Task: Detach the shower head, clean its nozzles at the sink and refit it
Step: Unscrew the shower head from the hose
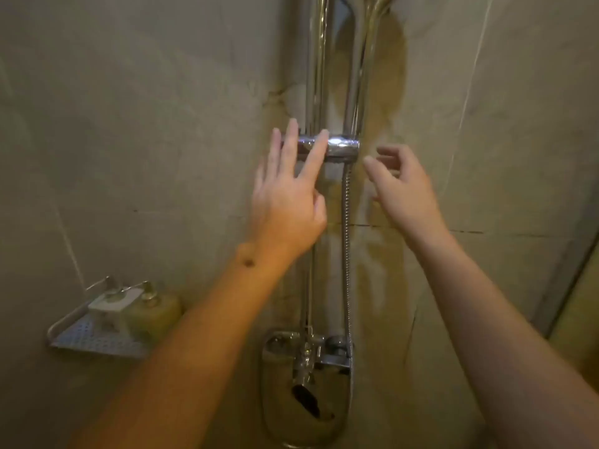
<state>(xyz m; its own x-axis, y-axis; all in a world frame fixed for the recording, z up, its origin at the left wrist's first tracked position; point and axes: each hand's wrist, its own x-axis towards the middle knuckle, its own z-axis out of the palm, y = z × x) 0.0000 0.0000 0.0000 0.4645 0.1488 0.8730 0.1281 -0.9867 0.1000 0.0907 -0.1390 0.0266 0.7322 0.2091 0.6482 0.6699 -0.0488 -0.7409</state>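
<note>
A chrome bracket (pixel 340 147) sits across the vertical shower rail (pixel 317 66) in the wall corner. The shower head's chrome handle (pixel 358 76) stands in the bracket and runs up out of the frame; the head itself is hidden above. A ribbed metal hose (pixel 346 241) hangs from the bracket down to the mixer tap (pixel 308 351). My left hand (pixel 288 196) is spread flat, its fingertips resting on the bracket's left part. My right hand (pixel 402 189) hovers just right of the bracket, fingers loosely curled, holding nothing.
A perforated metal corner shelf (pixel 97 338) on the left wall carries two pump bottles (pixel 155 309) and a white soap box. Tiled walls close in on both sides. A glass partition edge (pixel 570 286) stands at the right.
</note>
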